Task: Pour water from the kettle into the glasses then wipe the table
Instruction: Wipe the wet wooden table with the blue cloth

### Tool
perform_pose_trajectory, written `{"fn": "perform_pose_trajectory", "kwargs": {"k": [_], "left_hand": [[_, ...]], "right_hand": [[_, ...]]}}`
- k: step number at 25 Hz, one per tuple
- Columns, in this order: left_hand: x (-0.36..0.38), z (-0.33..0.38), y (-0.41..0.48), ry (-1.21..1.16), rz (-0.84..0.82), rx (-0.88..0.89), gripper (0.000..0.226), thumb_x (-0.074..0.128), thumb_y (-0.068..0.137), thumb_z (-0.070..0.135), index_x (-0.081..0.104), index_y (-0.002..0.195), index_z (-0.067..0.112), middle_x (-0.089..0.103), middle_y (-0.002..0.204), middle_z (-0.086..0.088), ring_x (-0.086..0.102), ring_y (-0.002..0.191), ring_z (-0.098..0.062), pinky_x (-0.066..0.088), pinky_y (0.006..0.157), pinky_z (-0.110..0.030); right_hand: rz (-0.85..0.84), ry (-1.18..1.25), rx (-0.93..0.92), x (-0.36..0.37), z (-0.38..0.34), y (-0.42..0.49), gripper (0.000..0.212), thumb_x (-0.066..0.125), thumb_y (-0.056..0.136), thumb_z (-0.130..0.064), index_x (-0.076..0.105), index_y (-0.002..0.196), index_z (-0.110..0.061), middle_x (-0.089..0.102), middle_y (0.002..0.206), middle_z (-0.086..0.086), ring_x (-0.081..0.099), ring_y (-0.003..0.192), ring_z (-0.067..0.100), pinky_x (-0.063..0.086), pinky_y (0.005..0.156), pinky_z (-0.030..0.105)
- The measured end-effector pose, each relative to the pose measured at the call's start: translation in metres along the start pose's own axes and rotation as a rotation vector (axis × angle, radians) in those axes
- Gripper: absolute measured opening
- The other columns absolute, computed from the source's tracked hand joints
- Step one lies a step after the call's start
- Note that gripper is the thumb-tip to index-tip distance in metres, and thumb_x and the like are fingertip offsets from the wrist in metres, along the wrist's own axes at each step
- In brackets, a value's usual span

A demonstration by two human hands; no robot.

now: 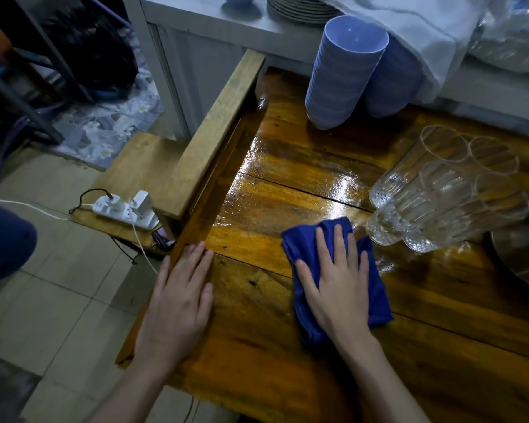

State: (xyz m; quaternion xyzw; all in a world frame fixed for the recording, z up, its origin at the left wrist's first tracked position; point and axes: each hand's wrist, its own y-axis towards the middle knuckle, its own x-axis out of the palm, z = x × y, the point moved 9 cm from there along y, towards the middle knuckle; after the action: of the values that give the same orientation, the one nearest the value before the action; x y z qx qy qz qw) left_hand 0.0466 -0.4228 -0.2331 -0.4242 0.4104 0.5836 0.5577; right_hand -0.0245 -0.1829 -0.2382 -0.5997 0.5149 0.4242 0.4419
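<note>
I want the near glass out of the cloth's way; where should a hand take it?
Probably around its smooth upper wall, coming from the left over the table. The near glass stands upright against other glasses behind and right; only its left and near sides are free, beside the cloth.

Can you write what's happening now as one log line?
phase: wiping | right hand: flat on blue cloth | left hand: flat on wooden table edge | clear glasses: beside cloth

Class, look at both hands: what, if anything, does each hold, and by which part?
Neither grips anything. The right hand presses flat on the blue cloth's middle; the left hand rests flat on the table edge.
</note>
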Motion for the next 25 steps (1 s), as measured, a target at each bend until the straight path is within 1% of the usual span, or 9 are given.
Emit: {"fn": "perform_pose_trajectory", "kwargs": {"k": [2, 4, 6, 9, 11, 14, 18, 22, 25], "left_hand": [[-0.001, 0.001, 0.0, 0.001, 0.004, 0.0, 0.054, 0.026, 0.098, 0.036, 0.03, 0.149, 0.019, 0.027, 0.158, 0.002, 0.019, 0.146, -0.01, 0.012, 0.12, -0.044], [-0.001, 0.001, 0.0, 0.004, 0.003, 0.0, 0.054, 0.026, 0.098, 0.036, 0.03, 0.149, 0.019, 0.027, 0.158, 0.001, 0.018, 0.146, -0.009, 0.013, 0.12, -0.045], [-0.001, 0.001, 0.0, 0.018, -0.006, -0.001, 0.054, 0.025, 0.098, 0.036, 0.028, 0.15, 0.019, 0.026, 0.158, 0.001, 0.017, 0.147, -0.009, 0.012, 0.121, -0.044], [-0.001, 0.001, -0.001, 0.033, -0.012, 0.006, 0.054, 0.024, 0.098, 0.035, 0.027, 0.15, 0.019, 0.024, 0.159, 0.001, 0.017, 0.147, -0.009, 0.012, 0.121, -0.043], [0.0, 0.002, 0.0, 0.041, -0.017, 0.005, 0.054, 0.024, 0.099, 0.033, 0.026, 0.15, 0.018, 0.023, 0.159, 0.002, 0.017, 0.147, -0.009, 0.014, 0.121, -0.044], [0.002, 0.0, -0.001, 0.052, -0.029, 0.011, 0.054, 0.024, 0.099, 0.031, 0.024, 0.151, 0.018, 0.021, 0.16, 0.001, 0.016, 0.147, -0.009, 0.015, 0.12, -0.045], [0.004, -0.001, 0.0, 0.044, -0.044, 0.02, 0.054, 0.024, 0.099, 0.031, 0.024, 0.151, 0.017, 0.021, 0.16, 0.001, 0.016, 0.147, -0.01, 0.014, 0.12, -0.045], [0.003, -0.002, 0.001, -0.008, -0.029, -0.004, 0.054, 0.025, 0.098, 0.033, 0.027, 0.15, 0.018, 0.023, 0.159, 0.002, 0.016, 0.147, -0.009, 0.015, 0.12, -0.046], [0.004, -0.002, 0.001, -0.016, -0.027, -0.007, 0.054, 0.025, 0.098, 0.034, 0.028, 0.15, 0.018, 0.023, 0.159, 0.003, 0.017, 0.147, -0.009, 0.015, 0.119, -0.046]], "right_hand": [[-0.035, -0.007, -0.067, 0.001, -0.004, -0.032, 0.078, 0.016, 0.089, -0.074, 0.013, 0.155, -0.031, 0.004, 0.164, 0.001, -0.003, 0.151, 0.023, 0.001, 0.12, 0.05], [-0.096, -0.023, -0.214, 0.007, -0.016, -0.068, 0.075, 0.023, 0.09, -0.073, 0.015, 0.154, -0.036, 0.005, 0.164, -0.004, 0.0, 0.151, 0.024, 0.002, 0.119, 0.052], [-0.154, -0.049, -0.406, 0.017, -0.036, -0.102, 0.067, 0.032, 0.093, -0.066, 0.021, 0.153, -0.038, 0.014, 0.163, -0.005, 0.013, 0.15, 0.028, 0.01, 0.114, 0.055], [-0.2, -0.127, -0.66, 0.033, -0.068, -0.128, 0.071, 0.044, 0.088, -0.059, 0.026, 0.152, -0.035, 0.025, 0.161, -0.003, 0.026, 0.146, 0.03, 0.018, 0.109, 0.054], [-0.194, -0.147, -0.761, 0.036, -0.082, -0.124, 0.072, 0.044, 0.088, -0.057, 0.025, 0.153, -0.035, 0.026, 0.16, -0.003, 0.025, 0.146, 0.028, 0.017, 0.11, 0.052], [-0.206, -0.108, -0.826, 0.035, -0.095, -0.1, 0.064, 0.038, 0.094, -0.053, 0.02, 0.153, -0.037, 0.021, 0.162, -0.004, 0.015, 0.149, 0.024, 0.008, 0.114, 0.048], [-0.212, -0.035, -0.766, 0.034, -0.104, -0.029, 0.061, 0.032, 0.096, -0.054, 0.019, 0.153, -0.038, 0.013, 0.163, -0.005, 0.002, 0.151, 0.02, -0.001, 0.119, 0.046], [-0.063, -0.055, -0.456, 0.018, -0.067, 0.084, 0.064, 0.022, 0.094, -0.06, 0.017, 0.154, -0.037, 0.01, 0.164, -0.003, 0.002, 0.151, 0.02, -0.001, 0.121, 0.046], [0.017, -0.06, -0.218, 0.005, -0.024, 0.14, 0.066, 0.023, 0.094, -0.06, 0.018, 0.154, -0.035, 0.012, 0.164, 0.001, 0.006, 0.151, 0.024, 0.0, 0.12, 0.049]]}}
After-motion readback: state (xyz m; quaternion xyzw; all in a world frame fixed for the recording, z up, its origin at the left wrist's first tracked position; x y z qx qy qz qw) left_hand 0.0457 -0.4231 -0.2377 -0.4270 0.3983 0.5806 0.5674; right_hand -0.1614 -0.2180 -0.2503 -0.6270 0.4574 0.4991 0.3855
